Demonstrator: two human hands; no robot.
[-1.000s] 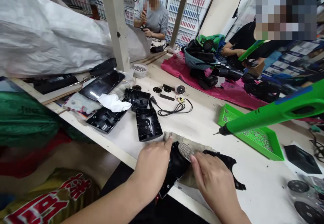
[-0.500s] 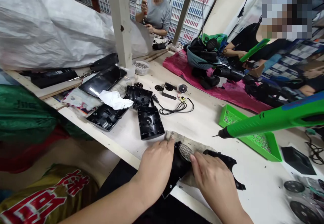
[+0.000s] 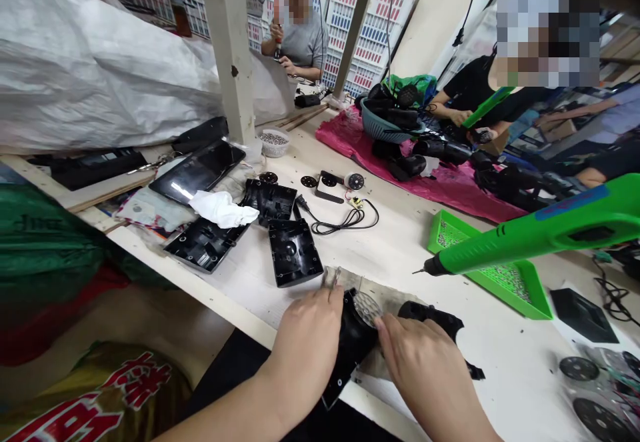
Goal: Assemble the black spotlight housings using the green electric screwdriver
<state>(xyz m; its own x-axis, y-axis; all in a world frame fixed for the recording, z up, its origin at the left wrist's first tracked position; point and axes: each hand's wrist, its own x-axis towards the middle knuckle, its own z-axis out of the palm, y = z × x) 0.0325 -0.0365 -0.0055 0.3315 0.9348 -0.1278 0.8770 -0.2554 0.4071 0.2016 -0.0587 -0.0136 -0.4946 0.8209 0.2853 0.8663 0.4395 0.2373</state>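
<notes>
On my feed, head cam. L hand & R hand apart, both on a black plastic casing, pinching it btw them. Casing lies tilted, lower end past the edge of the white workbench. A perforated metal disc sits at its upper end, R fingertips just beside it. Under casing: beige cloth. Right of it, a notched black plastic piece, partly behind R hand.

Beyond the hands, on bench: 3 black housing shells; white rag on the shells' edge; glossy black panel. Also black cable w/ small circuit board, plus black discs. Bowl of screws near the post.

To R: green tray of screws, green electric screwdriver hanging over it. Further off: pink cloth w/ blue basket & black parts. Co-worker in black shirt at R holds a green driver; co-worker in grey T-shirt at far end. White woven sack at upper L.
</notes>
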